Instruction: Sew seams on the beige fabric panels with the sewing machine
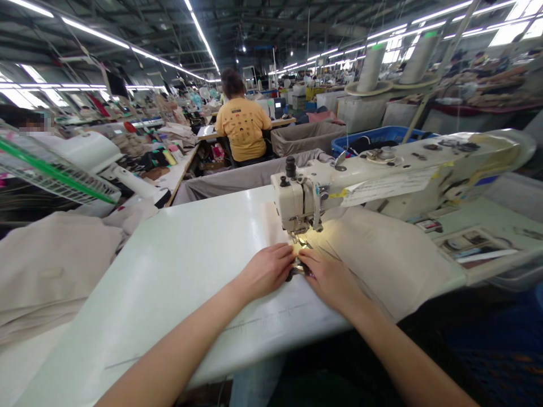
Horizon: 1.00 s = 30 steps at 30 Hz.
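Closely, in the head camera's view, two bare hands work at the needle end of a white sewing machine [297, 198] on a busy factory floor. The glossy white tabletop [178, 265] stretches broadly to the machine's left, giving the left forearm wide room; its near edge runs in front of the needle, beneath the forearms. Room is tighter to the right, where a beige fabric panel [382, 254] spreads beside the needle and under the machine's arm, its lower edge reaching the table's near side. Well left of the machine (past the table's slanting edge) lies a pile of beige cloth [51, 265]. Beyond the machine, a blue crate [382, 135] stands, and a person in a yellow shirt [244, 127] sits facing away.

Both forearms angle in toward the machine. The left hand [269, 268] lies palm down just left of the needle area, its fingers together and bent; the right hand [328, 277] mirrors it on the right, on the panel's near-left edge, fingers slightly curled. The fingertips nearly meet below the presser foot; whether they pinch the cloth or only press down cannot be told.
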Each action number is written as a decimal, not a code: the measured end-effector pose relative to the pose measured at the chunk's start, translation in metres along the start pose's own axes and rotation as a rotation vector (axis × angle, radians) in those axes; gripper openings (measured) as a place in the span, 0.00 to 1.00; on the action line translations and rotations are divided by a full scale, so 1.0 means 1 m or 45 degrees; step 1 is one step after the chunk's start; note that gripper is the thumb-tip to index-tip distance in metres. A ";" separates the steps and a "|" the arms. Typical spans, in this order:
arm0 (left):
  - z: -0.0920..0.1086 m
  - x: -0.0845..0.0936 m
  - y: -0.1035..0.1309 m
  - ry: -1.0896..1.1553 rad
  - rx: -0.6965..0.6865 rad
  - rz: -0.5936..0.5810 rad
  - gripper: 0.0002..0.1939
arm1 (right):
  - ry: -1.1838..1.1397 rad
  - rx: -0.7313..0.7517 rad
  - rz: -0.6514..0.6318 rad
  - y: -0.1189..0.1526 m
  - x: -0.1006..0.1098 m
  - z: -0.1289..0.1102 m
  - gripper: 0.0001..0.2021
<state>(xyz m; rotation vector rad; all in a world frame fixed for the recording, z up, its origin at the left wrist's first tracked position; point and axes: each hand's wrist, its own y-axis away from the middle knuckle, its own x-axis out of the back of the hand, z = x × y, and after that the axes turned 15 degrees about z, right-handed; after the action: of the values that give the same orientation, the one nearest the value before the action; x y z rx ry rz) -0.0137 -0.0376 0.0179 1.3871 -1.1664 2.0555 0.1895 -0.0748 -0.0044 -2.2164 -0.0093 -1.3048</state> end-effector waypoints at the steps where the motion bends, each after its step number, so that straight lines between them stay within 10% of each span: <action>1: -0.003 0.000 -0.002 0.001 -0.001 0.006 0.14 | -0.005 -0.009 -0.004 -0.003 0.000 0.000 0.18; 30: -0.029 -0.012 -0.003 0.007 0.107 0.171 0.18 | -0.052 -0.109 -0.072 -0.003 0.005 -0.003 0.19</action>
<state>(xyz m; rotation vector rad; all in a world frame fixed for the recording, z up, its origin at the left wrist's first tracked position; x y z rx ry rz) -0.0230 -0.0109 0.0034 1.3741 -1.2133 2.2231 0.1886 -0.0747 0.0020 -2.3305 -0.0319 -1.3126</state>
